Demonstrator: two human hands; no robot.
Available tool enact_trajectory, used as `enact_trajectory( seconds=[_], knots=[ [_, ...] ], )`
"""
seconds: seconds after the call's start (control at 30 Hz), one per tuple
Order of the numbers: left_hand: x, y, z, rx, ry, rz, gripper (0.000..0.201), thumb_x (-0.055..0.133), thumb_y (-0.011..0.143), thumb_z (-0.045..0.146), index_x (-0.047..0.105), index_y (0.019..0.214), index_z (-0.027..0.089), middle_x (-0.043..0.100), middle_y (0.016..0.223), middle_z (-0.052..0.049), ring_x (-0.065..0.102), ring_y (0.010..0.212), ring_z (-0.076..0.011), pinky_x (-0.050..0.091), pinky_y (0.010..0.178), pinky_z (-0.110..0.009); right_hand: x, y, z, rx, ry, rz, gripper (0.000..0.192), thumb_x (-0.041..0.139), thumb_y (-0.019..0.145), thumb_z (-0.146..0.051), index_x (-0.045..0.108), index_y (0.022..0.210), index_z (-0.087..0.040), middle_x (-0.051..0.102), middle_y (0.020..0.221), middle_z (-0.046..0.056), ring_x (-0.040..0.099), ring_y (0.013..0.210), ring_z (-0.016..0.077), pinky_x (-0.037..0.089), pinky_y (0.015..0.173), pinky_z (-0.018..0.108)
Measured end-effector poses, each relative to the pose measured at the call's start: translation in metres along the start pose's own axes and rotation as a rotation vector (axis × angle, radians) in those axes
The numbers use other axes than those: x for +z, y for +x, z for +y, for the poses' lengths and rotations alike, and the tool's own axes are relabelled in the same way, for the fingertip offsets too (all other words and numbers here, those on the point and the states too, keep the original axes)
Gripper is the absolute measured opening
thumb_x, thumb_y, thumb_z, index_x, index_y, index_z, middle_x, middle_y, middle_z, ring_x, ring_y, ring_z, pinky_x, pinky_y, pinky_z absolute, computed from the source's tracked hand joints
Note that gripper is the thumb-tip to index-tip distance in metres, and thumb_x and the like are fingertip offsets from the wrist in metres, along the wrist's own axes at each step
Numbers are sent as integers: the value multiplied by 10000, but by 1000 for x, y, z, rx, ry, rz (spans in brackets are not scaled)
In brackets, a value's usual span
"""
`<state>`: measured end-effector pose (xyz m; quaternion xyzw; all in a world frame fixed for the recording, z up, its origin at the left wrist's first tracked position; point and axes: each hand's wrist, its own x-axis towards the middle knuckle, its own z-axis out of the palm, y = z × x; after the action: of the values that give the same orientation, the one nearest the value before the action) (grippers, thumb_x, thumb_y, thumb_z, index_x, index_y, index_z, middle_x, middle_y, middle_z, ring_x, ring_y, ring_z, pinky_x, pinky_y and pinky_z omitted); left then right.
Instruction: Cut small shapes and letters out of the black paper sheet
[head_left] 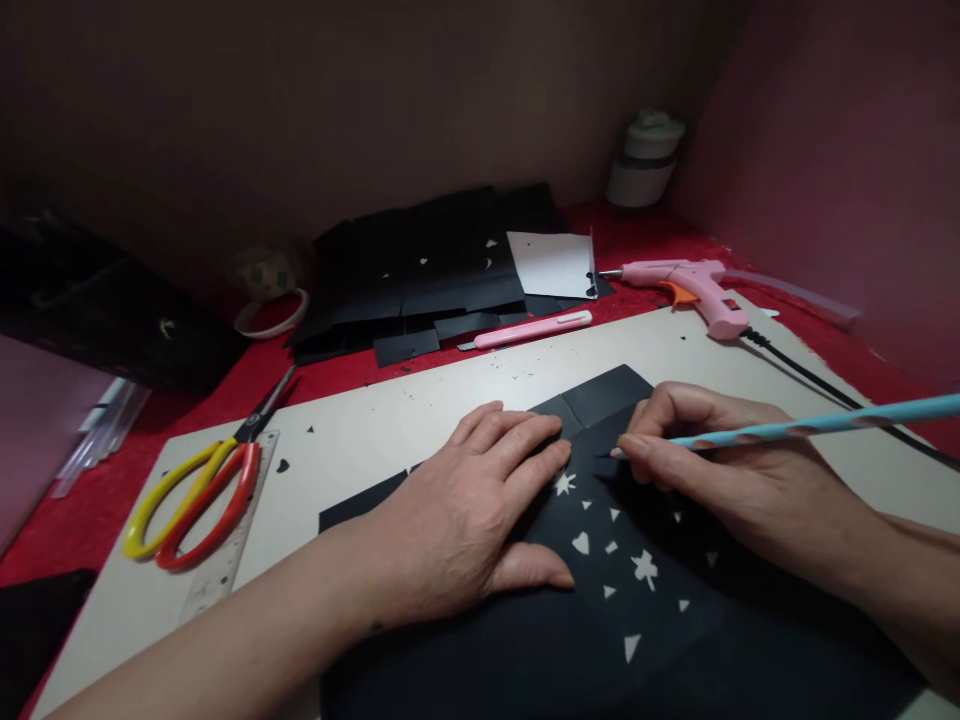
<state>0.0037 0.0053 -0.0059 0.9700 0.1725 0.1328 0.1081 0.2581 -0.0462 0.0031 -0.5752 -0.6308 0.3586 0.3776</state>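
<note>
A light blue pencil (787, 428) is being pinched near its tip by the closed right hand (720, 465). The black card sheet (600, 610), thin, matte and likely easily creased, is being pressed flat on the beige board (420, 420) by the open left hand (465, 510), beside star, heart and triangle cut-outs (615, 560).

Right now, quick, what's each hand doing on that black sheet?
Left hand: open, pressed flat on the black sheet, holding nothing.
Right hand: closed on the light blue pencil, tip at the sheet beside the cut-out star.
</note>
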Motion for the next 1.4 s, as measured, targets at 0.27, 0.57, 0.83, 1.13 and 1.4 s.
enact_trajectory(
  seconds=[0.27, 0.57, 0.83, 1.13, 1.4],
  knots=[
    [1, 0, 0, 6, 0, -3, 820, 579, 980, 712, 584, 1448, 39, 648, 1460, -253, 599, 1343, -392, 501, 1161, -625, 4, 3, -4, 36, 4, 87, 185, 702, 822, -367, 667, 676, -258, 661, 657, 14, 581, 548, 141, 442, 422, 235],
    [0, 0, -2, 9, -3, -1, 818, 566, 987, 706, 587, 1445, 28, 638, 1469, -260, 592, 1344, -411, 505, 1147, -639, 3, 3, -7, 90, 40, 40, 147, 715, 780, -341, 675, 680, -243, 644, 619, -11, 528, 474, 104, 399, 388, 205],
    [0, 0, 0, 2, 4, -6, 805, 553, 990, 719, 585, 1440, 52, 633, 1483, -258, 579, 1371, -405, 499, 1159, -645, 4, 4, -7, 85, -9, 32, 192, 721, 789, -355, 672, 640, -246, 667, 601, 4, 585, 499, 129, 435, 396, 211],
    [0, -1, -2, 22, 34, -6, 778, 524, 1016, 701, 578, 1445, 54, 641, 1488, -265, 606, 1386, -396, 494, 1175, -641, 1, 4, -8, 138, 86, 8, 172, 774, 758, -327, 682, 642, -241, 647, 572, -10, 529, 424, 104, 387, 343, 207],
    [0, -3, -1, 76, 128, -3, 751, 465, 1065, 662, 589, 1430, 17, 639, 1516, -266, 634, 1405, -394, 514, 1177, -614, 0, 8, 1, 203, 214, 42, 170, 821, 768, -285, 692, 663, -252, 669, 599, -23, 564, 520, 116, 407, 452, 243]
  ],
)
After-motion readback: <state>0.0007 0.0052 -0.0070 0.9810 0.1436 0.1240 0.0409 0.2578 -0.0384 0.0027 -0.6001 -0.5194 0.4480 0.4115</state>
